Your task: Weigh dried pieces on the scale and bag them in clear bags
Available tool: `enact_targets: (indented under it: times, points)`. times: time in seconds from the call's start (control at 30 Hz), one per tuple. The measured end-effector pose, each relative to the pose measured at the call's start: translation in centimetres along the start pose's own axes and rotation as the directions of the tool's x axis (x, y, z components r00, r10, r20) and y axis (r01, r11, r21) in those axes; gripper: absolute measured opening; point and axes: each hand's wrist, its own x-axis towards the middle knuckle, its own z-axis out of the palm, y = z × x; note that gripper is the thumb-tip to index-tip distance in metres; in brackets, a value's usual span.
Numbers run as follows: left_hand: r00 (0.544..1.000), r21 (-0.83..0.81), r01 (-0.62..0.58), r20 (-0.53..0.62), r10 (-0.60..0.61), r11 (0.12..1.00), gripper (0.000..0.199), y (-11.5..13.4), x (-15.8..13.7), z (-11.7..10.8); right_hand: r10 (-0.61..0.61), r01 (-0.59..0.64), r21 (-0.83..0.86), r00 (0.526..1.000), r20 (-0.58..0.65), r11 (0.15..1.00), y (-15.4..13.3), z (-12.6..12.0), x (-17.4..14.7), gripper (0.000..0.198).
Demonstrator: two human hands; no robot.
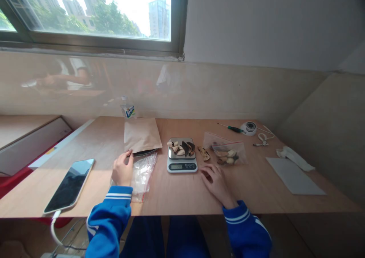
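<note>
Left hand: left hand [122, 170] lies on the table [176, 197] with its fingers curled loosely over the near edge of one clear zip bag [142, 174], fingertips at the lip of one brown paper envelope [142, 135]; whether it pinches anything I cannot tell
Right hand: right hand [216, 182] rests flat and open on the bare wood, fingers spread, holding nothing, just right of the scale [182, 155]
Scales: one small digital scale between the two hands, its tray heaped with dried slices [182, 148] in pale and dark pieces; the heap overlaps too much to count
Bags: two clear bags, the flat one under the left hand and a second bag [226, 151] right of the scale holding more dried pieces, with a few loose pieces [204, 154] lying between it and the scale
Phones: one phone [70, 185] at the left edge, screen dark, one white cable running off the table
Far right: one green-handled screwdriver [231, 128], one round white reel [249, 128], one sheet of paper [293, 176]
Hard to make out: the display on the scale is unreadable; a dark strip under the envelope is mostly covered; the bottle [128, 109] behind the envelope shows only its upper part
Sleeves: two blue sleeves with white stripes, both cut off by the lower frame
</note>
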Motion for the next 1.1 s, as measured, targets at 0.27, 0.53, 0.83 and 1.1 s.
enact_targets:
  times: [0.27, 0.53, 0.83, 1.1]
  points:
    - [0.945, 0.077, -0.156, 0.302, 0.126, 0.985, 0.030, 3.0, -1.1, -3.4, 0.108, -0.115, -0.054, 0.987, -0.121, 0.992, 1.9, 0.2, -0.6, 0.022]
    - [0.714, 0.234, -0.250, 0.700, 0.016, 0.939, 0.030, 3.8, -3.3, -3.9, 0.106, -0.119, -0.081, 0.983, -0.149, 0.990, 1.8, 0.3, -0.4, 0.024]
    - [0.854, -0.070, -0.070, 0.511, 0.096, 0.995, 0.028, 7.5, -4.0, -5.7, 0.174, -0.153, 0.131, 0.970, -0.167, 0.980, -4.3, -1.1, 0.1, 0.025]
    - [0.908, -0.578, 0.214, 0.415, 0.057, 0.788, 0.030, 11.5, -8.2, -5.1, 0.289, -0.432, 0.594, 0.900, 0.326, 0.678, -12.8, -0.2, 1.3, 0.043]
